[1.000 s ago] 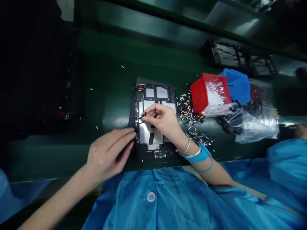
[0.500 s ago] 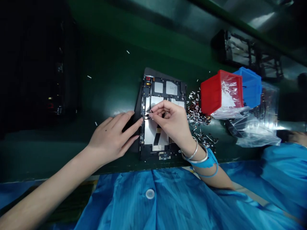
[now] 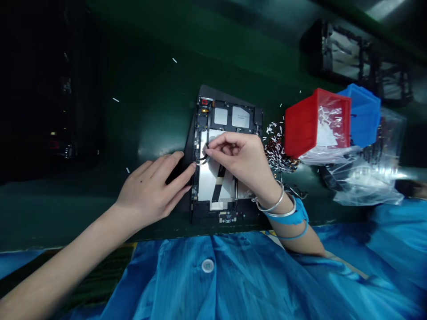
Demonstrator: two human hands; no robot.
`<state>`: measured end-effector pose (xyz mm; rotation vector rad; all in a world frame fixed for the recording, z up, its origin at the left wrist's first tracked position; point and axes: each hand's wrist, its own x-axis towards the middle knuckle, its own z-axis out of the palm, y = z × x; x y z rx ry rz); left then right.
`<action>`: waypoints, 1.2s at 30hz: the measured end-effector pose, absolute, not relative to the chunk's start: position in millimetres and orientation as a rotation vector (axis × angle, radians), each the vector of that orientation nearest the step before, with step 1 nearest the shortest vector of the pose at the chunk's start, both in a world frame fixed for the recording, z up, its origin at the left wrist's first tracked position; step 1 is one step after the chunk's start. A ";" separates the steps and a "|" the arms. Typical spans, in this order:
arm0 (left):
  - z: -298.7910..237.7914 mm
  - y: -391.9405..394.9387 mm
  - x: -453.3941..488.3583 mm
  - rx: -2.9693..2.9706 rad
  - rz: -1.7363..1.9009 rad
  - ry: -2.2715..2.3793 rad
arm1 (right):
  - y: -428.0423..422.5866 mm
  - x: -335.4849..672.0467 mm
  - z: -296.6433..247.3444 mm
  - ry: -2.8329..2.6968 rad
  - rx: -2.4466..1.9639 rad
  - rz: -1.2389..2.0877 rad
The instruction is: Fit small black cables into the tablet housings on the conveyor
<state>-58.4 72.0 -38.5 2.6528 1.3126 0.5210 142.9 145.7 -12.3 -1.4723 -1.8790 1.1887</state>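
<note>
Reckoning from the device, with twelve o'clock pointing away from the wearer: nearest is the wearer's blue garment (image 3: 187, 280), at six, just below the rim of the dark green surface (image 3: 150, 111).

At eight o'clock comes the left hand (image 3: 150, 189), palm down. A second ago its fingers lay bunched and blurred; now they are spread and loosely bent, the index reaching ahead to the device's nine o'clock edge. They have hold of nothing that shows, and whether the index presses the edge or a wire end there I cannot tell.

The right hand (image 3: 243, 162) comes in from four o'clock over the device, thumb and index pinched together on a thin black lead (image 3: 203, 163), the other fingers curled in. The lead bows from that pinch toward the left index, and more of its curve shows than a second ago. For the work in hand, this suggests that both hands now share one spot, the left probably steadying while the right guides the lead.

The device (image 3: 206, 184) lies flat before the wearer, its inside bare, on a dark panel (image 3: 213, 92) set askew.

Farther out are a heap of small parts (image 3: 279, 158) at three, a red bin (image 3: 302, 126) at two with a blue bin (image 3: 367, 118) behind, and similar units (image 3: 345, 51) between one and two.
</note>
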 end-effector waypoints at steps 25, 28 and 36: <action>-37.2 80.6 -50.7 2.756 0.474 1.204 | 160.9 151.0 -7.0 -1.880 -1.488 1.275; -38.3 80.6 -50.8 2.773 0.484 1.209 | 161.3 149.5 -6.9 -1.920 -1.519 1.235; -40.7 80.2 -50.6 2.716 0.575 1.153 | 160.5 145.8 -8.1 -1.957 -1.580 1.155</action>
